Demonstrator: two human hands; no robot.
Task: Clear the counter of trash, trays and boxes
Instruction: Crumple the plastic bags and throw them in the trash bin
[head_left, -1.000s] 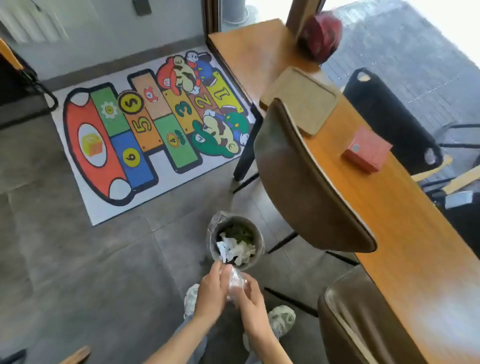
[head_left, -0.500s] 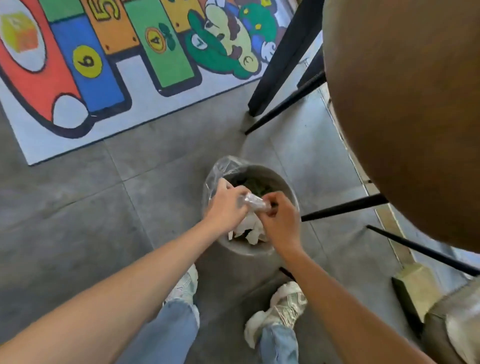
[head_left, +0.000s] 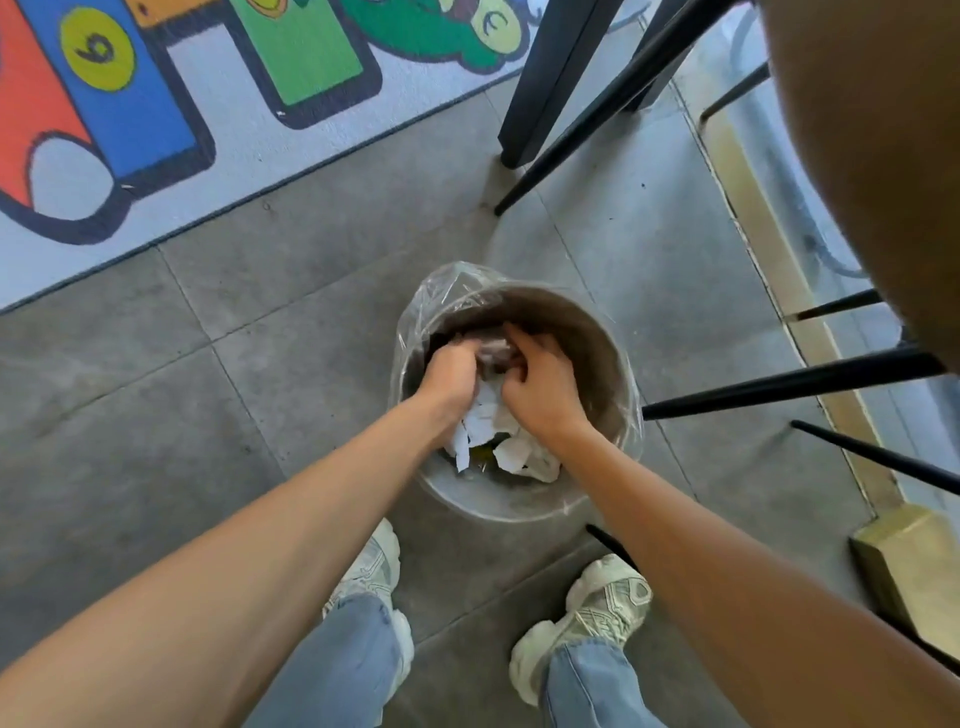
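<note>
A round grey trash bin (head_left: 589, 338) with a clear plastic liner stands on the floor in front of my feet. Crumpled white paper (head_left: 485, 415) lies inside it. Both my hands are down inside the bin's mouth. My left hand (head_left: 449, 374) and my right hand (head_left: 540, 387) pinch a small crumpled clear plastic wrapper (head_left: 493, 357) between their fingertips, just above the paper. The wrapper is blurred and mostly hidden by my fingers. The counter is out of view.
Black chair legs (head_left: 779, 384) and a black table leg (head_left: 550, 78) stand close to the right and behind the bin. A brown chair seat (head_left: 872, 156) fills the upper right. A colourful play mat (head_left: 156, 104) covers the floor at upper left. My shoes (head_left: 602, 608) are just below the bin.
My head has leaned further down and the bin looks larger. Both hands with the plastic wrapper have dropped from above the rim into the bin.
</note>
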